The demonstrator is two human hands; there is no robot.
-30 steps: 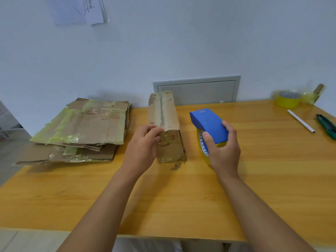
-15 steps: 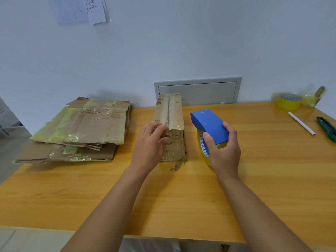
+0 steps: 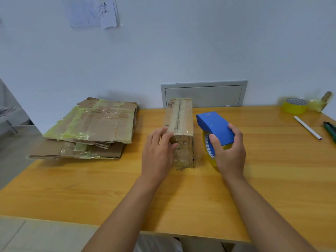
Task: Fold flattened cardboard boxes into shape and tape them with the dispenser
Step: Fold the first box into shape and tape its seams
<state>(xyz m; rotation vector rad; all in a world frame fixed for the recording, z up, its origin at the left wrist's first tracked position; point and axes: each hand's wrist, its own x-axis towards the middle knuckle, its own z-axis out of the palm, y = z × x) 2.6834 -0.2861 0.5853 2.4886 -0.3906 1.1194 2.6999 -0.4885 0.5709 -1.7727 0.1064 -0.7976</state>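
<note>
A long, narrow folded cardboard box [image 3: 180,115] lies on the wooden table [image 3: 181,197], pointing away from me, with a taped seam along its top. My left hand [image 3: 158,153] rests at its near left corner, fingers laid across the taped near end. My right hand [image 3: 229,153] grips the blue tape dispenser [image 3: 214,124], which holds a yellow tape roll [image 3: 209,151] and stands on the table just right of the box. A stack of flattened, tape-covered boxes [image 3: 98,124] lies at the table's back left.
At the back right are a spare yellow tape roll [image 3: 294,106] and a crumpled wad of tape [image 3: 317,104]. A white pen [image 3: 307,127] and a green cutter [image 3: 330,130] lie by the right edge. A grey wall panel [image 3: 203,93] sits behind the box.
The box has swung straighter and closer to the dispenser. My left hand's fingers have slid from the box's corner across its near end. My right hand stays on the dispenser.
</note>
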